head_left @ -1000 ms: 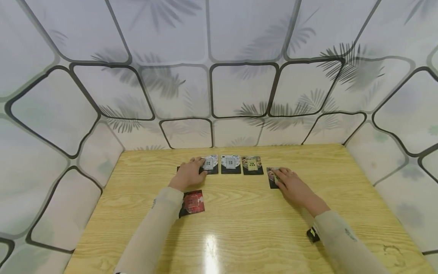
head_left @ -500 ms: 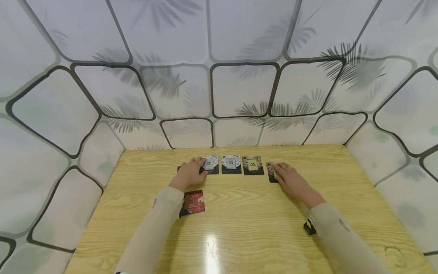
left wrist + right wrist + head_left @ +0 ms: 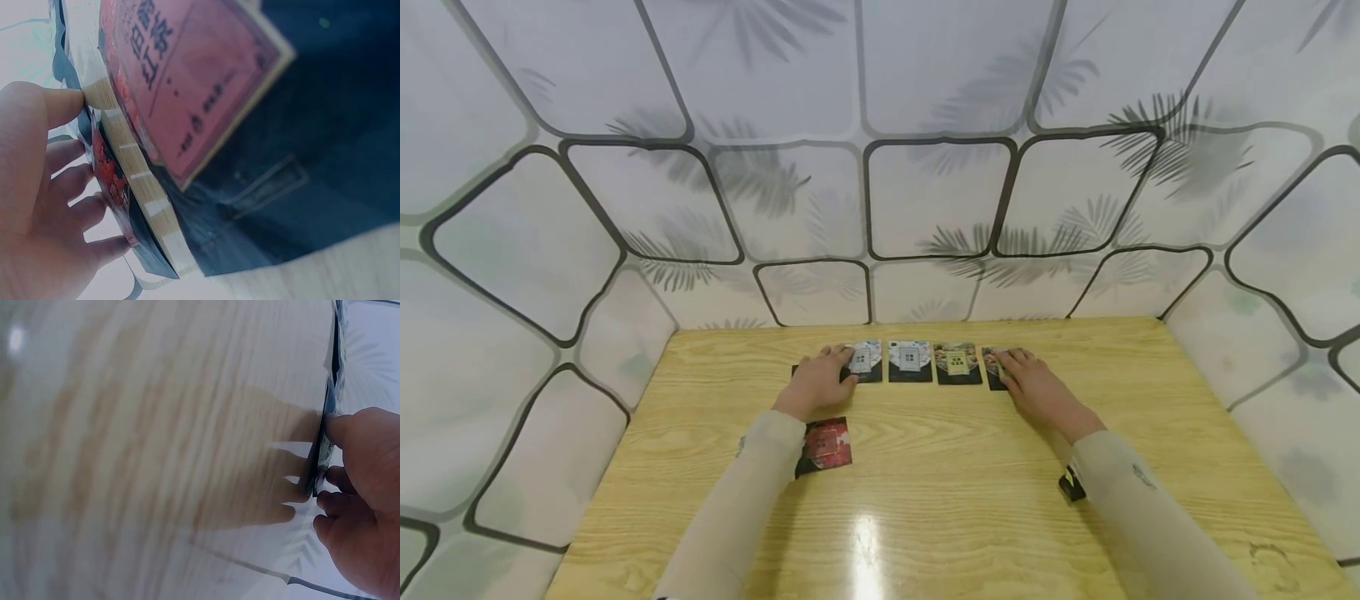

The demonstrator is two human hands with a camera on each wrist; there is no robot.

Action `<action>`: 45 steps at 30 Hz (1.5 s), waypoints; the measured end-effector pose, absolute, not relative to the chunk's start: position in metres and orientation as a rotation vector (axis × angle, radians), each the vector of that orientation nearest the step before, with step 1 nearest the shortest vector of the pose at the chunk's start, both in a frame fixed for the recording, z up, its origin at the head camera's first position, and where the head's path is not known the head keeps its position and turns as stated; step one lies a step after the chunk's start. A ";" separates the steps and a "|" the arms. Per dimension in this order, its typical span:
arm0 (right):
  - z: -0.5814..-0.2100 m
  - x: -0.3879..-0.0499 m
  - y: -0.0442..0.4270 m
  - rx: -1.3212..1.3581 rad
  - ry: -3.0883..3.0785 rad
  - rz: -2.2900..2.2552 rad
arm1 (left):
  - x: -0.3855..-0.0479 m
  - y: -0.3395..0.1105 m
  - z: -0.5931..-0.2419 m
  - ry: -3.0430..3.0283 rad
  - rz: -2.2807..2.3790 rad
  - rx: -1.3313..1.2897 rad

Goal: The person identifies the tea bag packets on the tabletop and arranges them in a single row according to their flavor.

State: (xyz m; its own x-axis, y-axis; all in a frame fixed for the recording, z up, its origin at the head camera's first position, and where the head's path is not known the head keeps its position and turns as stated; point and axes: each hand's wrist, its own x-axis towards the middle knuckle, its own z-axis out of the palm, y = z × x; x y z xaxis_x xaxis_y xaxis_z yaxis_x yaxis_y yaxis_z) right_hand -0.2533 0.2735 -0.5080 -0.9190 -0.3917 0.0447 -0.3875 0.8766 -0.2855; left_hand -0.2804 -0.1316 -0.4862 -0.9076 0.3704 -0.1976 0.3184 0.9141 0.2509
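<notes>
A row of flat tea sachets lies near the back of the table. My left hand rests with spread fingers on a red and black sachet at the row's left end, mostly covered in the head view. Beside its fingertips lies a white and black sachet, followed by another white and black sachet and a yellow-labelled sachet. At the right end, the fingers of my right hand press on a dark, partly hidden sachet. Below my left wrist is a red tea sachet.
The wooden table meets a patterned cloth wall behind the row, with similar walls at both sides. A small black and yellow object sits partly under the right sleeve.
My right hand has slid the rightmost sachet away from me, bringing it nearly level with the row. My left hand stays in place. The view has shifted slightly.
</notes>
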 end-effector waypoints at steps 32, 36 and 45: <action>-0.517 -0.258 0.271 -0.484 2.982 -0.617 | -0.279 -0.129 -0.486 2.834 0.319 0.490; -0.518 -0.257 0.272 -0.477 2.984 -0.605 | -0.279 -0.128 -0.485 2.841 0.300 0.507; -0.519 -0.259 0.267 -0.465 2.955 -0.627 | -0.279 -0.131 -0.484 2.860 0.207 0.569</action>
